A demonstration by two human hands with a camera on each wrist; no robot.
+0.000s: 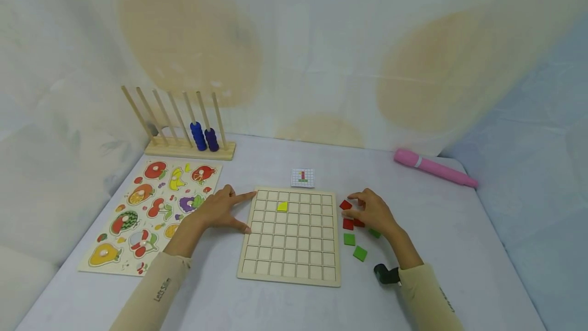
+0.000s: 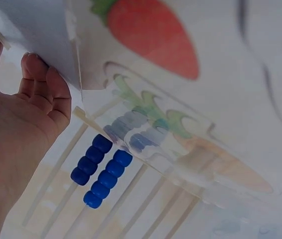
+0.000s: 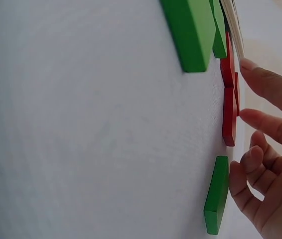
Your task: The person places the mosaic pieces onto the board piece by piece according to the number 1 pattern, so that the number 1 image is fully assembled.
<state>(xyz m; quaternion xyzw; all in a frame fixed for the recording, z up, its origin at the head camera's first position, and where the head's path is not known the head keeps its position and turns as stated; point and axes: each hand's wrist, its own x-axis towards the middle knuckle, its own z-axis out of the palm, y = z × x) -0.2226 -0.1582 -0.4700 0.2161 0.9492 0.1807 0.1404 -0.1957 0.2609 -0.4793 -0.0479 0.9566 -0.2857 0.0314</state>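
My left hand rests at the left edge of a wooden grid board, its index finger and thumb stretched apart and touching the rim. One yellow tile lies in the board's upper part. To the right of the board, my right hand is low over a cluster of red tiles, with thumb and index finger spread on either side of one. In the right wrist view those fingertips hover by the red tiles, and nothing is gripped. Several green tiles lie nearer the front, one partly under the hand.
A small printed pattern card lies behind the board. At left are a fruit puzzle board and a wooden peg abacus with blue and purple beads. A pink stick-like object lies back right; a black object sits by the right sleeve.
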